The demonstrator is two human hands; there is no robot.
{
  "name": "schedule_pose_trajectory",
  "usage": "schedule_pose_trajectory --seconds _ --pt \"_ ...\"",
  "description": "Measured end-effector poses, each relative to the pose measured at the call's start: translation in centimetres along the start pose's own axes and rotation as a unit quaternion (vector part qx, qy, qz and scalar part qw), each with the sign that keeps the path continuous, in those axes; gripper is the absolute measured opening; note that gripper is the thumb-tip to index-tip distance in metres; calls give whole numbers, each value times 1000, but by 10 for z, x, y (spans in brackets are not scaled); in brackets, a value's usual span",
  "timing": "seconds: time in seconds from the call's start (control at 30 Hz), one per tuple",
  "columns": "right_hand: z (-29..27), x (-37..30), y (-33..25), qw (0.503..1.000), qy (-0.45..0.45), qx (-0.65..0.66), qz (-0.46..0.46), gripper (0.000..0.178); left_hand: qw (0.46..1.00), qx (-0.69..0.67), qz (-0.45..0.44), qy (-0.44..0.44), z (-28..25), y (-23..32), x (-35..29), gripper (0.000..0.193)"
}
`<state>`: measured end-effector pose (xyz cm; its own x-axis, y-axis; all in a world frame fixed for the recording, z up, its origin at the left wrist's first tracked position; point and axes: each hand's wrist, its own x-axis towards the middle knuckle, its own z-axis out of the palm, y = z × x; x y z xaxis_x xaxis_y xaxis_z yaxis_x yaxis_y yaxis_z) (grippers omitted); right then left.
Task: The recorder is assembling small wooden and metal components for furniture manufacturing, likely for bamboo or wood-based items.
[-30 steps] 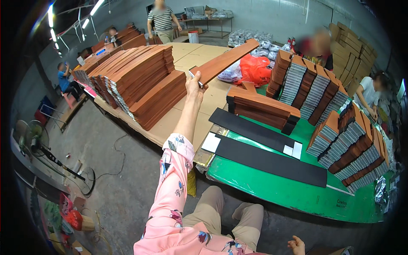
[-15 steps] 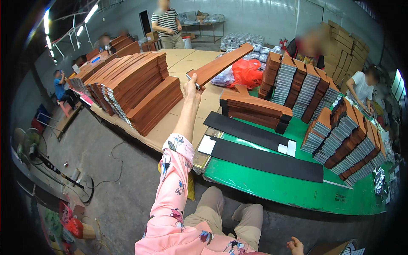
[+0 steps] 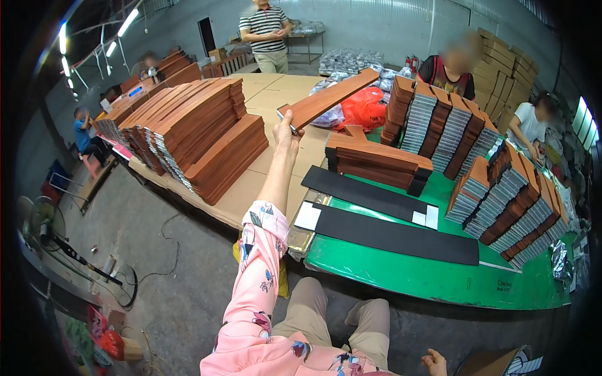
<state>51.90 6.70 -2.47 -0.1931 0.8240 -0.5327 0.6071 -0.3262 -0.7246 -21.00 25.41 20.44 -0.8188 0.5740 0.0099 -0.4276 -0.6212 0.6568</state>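
Board (image 3: pixel 331 98), long, flat, reddish-brown

long reddish-brown plank (image 3: pixel 332 98), held up aslant

From here I see the left arm (image 3: pixel 279 178) stretched far out, in a pink flowered cloth sleeve (image 3: pixel 249 276). The bare left hand (image 3: pixel 287 133) pinches; the bare right hand (image 3: pixel 434 363) hangs low, loosely curled.
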Motion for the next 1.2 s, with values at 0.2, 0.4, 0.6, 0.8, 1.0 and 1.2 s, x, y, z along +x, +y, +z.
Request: schedule_pose_trajectory --seconds 0.2,0.4,0.6,0.8,1.0,1.2 --pt "11 8 -23 999 -15 -36 -18 40 1000 12 19 -11 -4 0 10 25" --pt "16 16 -13 998 -5 -47 -29 40 999 16 17 -21 -16 -5 17 25" --pt "16 4 -34 998 -12 -53 -9 40 995 26 82 -57 -30 -12 15 23" --pt "22 0 -42 999 -21 -39 17 41 986 13 154 -63 -43 -14 6 17" --pt "22 -12 -59 998 -32 -43 40 42 963 105 248 -34 -50 -6 -14 13" --pt "28 -1 -24 999 -16 -27 4 39 919 236 316 -5 -59 4 -31 15"
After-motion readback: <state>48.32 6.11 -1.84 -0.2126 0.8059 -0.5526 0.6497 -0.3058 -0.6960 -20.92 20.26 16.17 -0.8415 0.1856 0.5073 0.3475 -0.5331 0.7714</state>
